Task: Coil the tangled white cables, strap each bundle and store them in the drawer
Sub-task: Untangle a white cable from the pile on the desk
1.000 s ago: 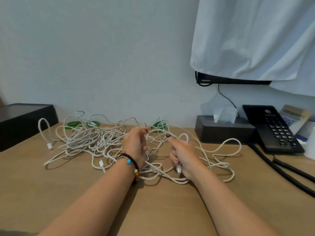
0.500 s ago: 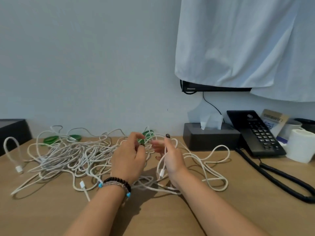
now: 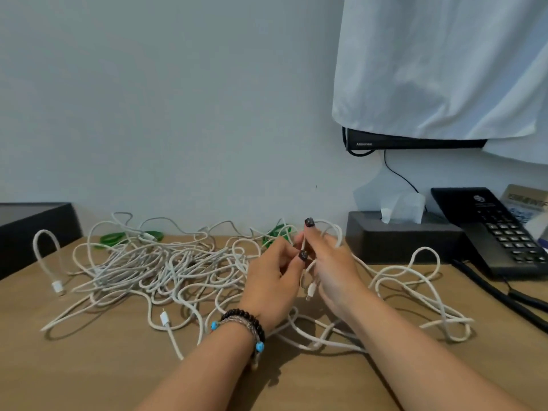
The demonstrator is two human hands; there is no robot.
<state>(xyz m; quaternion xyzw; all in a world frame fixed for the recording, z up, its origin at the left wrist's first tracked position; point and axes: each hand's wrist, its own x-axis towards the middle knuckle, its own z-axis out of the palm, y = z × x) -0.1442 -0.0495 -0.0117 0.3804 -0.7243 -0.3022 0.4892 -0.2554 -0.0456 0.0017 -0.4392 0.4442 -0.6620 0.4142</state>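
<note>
Both hands work one end of the white cables (image 3: 166,268) free from the tangle: the right hand (image 3: 332,268) pinches a strand, connector dangling below. The left hand (image 3: 269,280) seems to pinch it too, though its grip is half hidden. Next: draw this cable clear to start coiling.

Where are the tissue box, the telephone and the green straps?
tissue box (image 3: 403,240): head view, on its dark front wall.
telephone (image 3: 504,232): head view, on its keypad.
green straps (image 3: 111,239): head view, on the far-left green loop.
</note>
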